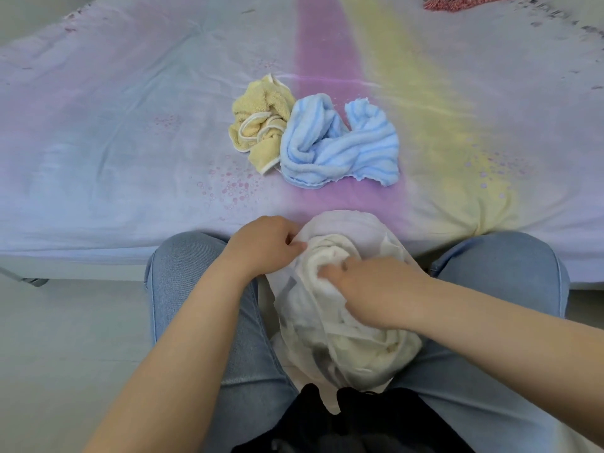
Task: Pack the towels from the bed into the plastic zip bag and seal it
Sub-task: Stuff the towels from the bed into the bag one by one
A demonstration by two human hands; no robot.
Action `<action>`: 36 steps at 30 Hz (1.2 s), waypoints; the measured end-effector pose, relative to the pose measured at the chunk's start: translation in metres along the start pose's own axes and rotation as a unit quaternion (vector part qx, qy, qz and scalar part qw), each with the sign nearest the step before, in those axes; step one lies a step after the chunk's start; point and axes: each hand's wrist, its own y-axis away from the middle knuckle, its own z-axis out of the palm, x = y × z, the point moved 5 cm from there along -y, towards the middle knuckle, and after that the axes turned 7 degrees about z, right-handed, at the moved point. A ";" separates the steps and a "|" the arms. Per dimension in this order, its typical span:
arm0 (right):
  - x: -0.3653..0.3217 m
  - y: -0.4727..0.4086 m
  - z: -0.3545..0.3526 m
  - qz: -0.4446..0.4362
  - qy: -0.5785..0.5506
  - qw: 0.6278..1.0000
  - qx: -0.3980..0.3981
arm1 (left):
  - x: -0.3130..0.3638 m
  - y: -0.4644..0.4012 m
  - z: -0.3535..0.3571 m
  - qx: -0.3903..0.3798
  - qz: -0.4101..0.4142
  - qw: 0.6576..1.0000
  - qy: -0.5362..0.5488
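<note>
Bag: we see the plastic zip bag [327, 341] lying across the person's lap between the two knees, its mouth reaching up to the near edge of the bed [98, 142].
Bag contents: a white towel [330, 256] sits bunched inside the bag, visible through the thin plastic and at the mouth.
Left hand: the left hand [261, 246] has its grip curled round the bag's rim on the left side of the mouth, pinching the plastic.
Right hand: the right hand [369, 286] is pushed into the mouth of the bag, fingers curled into the white towel and holding it.
Yellow towel: a crumpled yellow towel [258, 125] with pale edging lies on the bed, toward its middle and back from the near edge.
Blue towel: a blue striped towel [340, 145] lies crumpled just beside the yellow one, on its right and touching it.
Bed cover: we see a pastel sheet with a pink and a yellow band running away from the near edge.
Far right corner: a red fringed cloth [457, 1] shows at the bed's far edge.
</note>
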 end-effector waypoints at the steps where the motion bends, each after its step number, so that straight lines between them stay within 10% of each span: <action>1: -0.006 0.002 0.005 -0.041 0.002 0.997 -0.060 | 0.002 0.000 0.001 0.003 0.010 1.000 0.023; 7: -0.025 -0.035 0.050 -0.156 0.093 0.935 -0.304 | 0.007 0.004 0.012 -0.046 0.056 0.977 0.201; 15: -0.028 -0.060 0.053 -0.130 0.031 0.942 -0.309 | -0.015 0.017 0.014 -0.025 0.038 0.956 0.291; 25: 0.028 -0.022 -0.027 0.072 -0.170 0.983 0.001 | -0.037 0.006 0.008 0.099 0.020 0.956 0.276; 31: 0.093 -0.060 -0.081 0.195 -0.383 0.820 0.377 | -0.049 -0.002 -0.003 0.145 0.004 0.957 0.252; 36: 0.107 -0.128 -0.090 0.210 -0.339 0.875 0.276 | -0.043 -0.007 0.005 0.143 -0.003 0.932 0.332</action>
